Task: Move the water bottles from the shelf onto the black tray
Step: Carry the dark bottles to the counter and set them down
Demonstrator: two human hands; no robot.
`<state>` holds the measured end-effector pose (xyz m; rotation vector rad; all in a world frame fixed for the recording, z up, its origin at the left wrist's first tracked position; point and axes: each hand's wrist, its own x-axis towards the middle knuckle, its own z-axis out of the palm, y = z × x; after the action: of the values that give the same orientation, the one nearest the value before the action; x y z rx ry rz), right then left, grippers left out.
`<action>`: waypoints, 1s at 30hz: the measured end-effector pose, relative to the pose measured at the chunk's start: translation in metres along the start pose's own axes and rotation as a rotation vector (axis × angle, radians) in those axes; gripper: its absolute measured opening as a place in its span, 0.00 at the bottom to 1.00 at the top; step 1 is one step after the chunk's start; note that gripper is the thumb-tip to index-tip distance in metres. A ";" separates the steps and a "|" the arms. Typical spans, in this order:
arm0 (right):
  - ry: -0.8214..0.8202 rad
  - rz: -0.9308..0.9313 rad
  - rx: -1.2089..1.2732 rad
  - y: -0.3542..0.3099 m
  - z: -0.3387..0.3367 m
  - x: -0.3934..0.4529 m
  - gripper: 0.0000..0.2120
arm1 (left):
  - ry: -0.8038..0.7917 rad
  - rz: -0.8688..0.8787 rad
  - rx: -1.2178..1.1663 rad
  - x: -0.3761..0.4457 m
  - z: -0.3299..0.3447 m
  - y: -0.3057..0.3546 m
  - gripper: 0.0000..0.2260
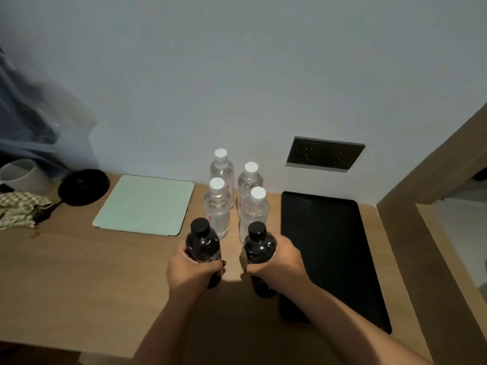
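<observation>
Several clear water bottles with white caps stand in a cluster on the wooden shelf, near the wall. In front of them stand two dark bottles with black caps. My left hand grips the left dark bottle around its lower half. My right hand grips the right dark bottle the same way. The black tray lies flat just right of my right hand, with nothing on it.
A pale green mat lies left of the bottles. Further left are a round black object, a checked cloth and a white cup. A dark socket panel sits on the wall. A wooden frame edge rises at the right.
</observation>
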<state>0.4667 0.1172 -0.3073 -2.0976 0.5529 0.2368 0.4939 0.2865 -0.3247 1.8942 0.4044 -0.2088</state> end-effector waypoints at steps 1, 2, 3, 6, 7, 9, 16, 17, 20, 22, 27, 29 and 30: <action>0.008 0.009 -0.020 -0.001 0.005 0.002 0.25 | -0.006 -0.006 0.022 0.006 0.000 -0.003 0.30; 0.015 0.006 -0.048 -0.001 0.009 0.004 0.23 | 0.000 -0.013 0.046 0.011 0.001 -0.005 0.30; 0.024 -0.011 -0.074 -0.001 0.013 0.006 0.22 | 0.008 -0.014 0.071 0.016 0.002 -0.008 0.30; 0.063 -0.047 -0.114 0.001 0.025 0.009 0.19 | -0.011 0.017 0.139 0.028 0.005 -0.015 0.24; 0.082 -0.061 -0.120 0.003 0.029 0.010 0.18 | -0.031 0.025 0.161 0.032 0.006 -0.018 0.22; 0.124 -0.104 -0.141 0.008 0.037 0.014 0.18 | -0.076 0.070 0.236 0.039 0.008 -0.023 0.18; 0.132 -0.155 -0.057 0.021 0.048 0.021 0.18 | -0.189 0.268 0.373 0.050 0.014 -0.034 0.08; 0.124 -0.155 -0.050 0.021 0.047 0.021 0.19 | -0.191 0.265 0.370 0.050 0.014 -0.035 0.08; 0.082 -0.167 -0.047 0.020 0.042 0.019 0.20 | -0.224 0.216 0.354 0.051 0.015 -0.037 0.10; 0.044 -0.168 -0.056 0.020 0.041 0.019 0.20 | -0.273 0.165 0.351 0.054 0.015 -0.040 0.15; 0.011 -0.061 0.001 0.026 0.034 0.013 0.30 | -0.281 0.168 0.237 0.043 0.003 -0.027 0.28; 0.011 -0.036 0.050 0.025 0.024 0.009 0.35 | -0.306 0.202 0.178 0.037 -0.005 -0.013 0.35; 0.009 -0.031 0.056 0.024 0.018 0.006 0.38 | -0.320 0.235 0.158 0.035 -0.008 -0.006 0.36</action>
<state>0.4613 0.1192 -0.3368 -2.0525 0.5261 0.1928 0.5233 0.3022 -0.3383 2.0015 -0.0535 -0.3886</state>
